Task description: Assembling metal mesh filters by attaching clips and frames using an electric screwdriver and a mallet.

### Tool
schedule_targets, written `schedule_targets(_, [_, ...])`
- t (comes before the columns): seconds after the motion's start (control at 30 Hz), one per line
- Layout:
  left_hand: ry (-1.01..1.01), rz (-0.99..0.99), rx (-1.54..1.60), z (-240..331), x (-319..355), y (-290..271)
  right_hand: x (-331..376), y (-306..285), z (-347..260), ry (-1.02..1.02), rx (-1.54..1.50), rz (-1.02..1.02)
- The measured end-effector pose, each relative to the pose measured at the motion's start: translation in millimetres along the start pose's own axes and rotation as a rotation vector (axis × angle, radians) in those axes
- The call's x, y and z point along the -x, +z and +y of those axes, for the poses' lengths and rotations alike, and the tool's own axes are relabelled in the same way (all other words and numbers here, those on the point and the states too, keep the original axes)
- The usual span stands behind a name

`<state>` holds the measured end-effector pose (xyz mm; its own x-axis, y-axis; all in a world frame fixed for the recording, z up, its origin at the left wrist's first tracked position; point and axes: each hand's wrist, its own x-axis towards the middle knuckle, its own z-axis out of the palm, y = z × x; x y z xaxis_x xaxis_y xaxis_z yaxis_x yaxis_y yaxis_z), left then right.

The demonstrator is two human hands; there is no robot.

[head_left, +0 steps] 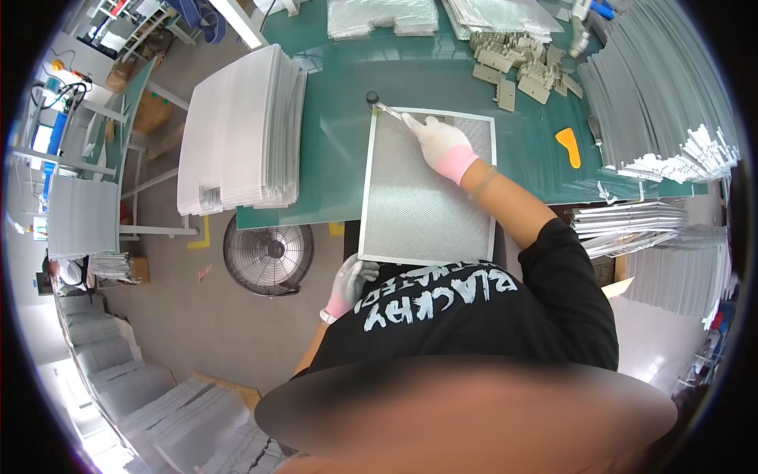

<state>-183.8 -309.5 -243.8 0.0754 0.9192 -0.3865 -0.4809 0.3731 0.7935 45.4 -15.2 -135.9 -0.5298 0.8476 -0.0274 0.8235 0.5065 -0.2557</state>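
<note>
A rectangular mesh panel [426, 197] with a white frame lies in front of me, its far part on the green table and its near edge against my body. My right hand [444, 150], in a white glove with a pink cuff, is closed around the handle of a small hammer [373, 99]. The hammer's black head is at the panel's far left corner. At the near left corner, my gloved left hand [353, 280] has its fingers curled by the frame edge. Part of its grip is hidden.
Stacked white mesh panels [237, 130] stand on the left of the green table [335, 95]. Beige plastic parts [517, 67] are heaped at the far right, near an orange scraper [568, 148]. More panels [659, 87] are piled right. A floor fan [272, 251] is below left.
</note>
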Motion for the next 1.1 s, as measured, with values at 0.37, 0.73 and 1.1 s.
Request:
schedule_targets(0.37, [0.027, 0.034, -0.013, 4, -3, 14, 15, -17, 7, 0.003, -0.301, 0.219])
schedule_targets(0.73, [0.221, -0.076, 0.325, 23, -29, 54, 74, -7, -21, -0.247, -0.547, 0.539])
schedule_targets(1.1, [0.206, 0.061, 0.180, 24, -30, 43, 59, 10, -51, -0.262, -0.172, 0.084])
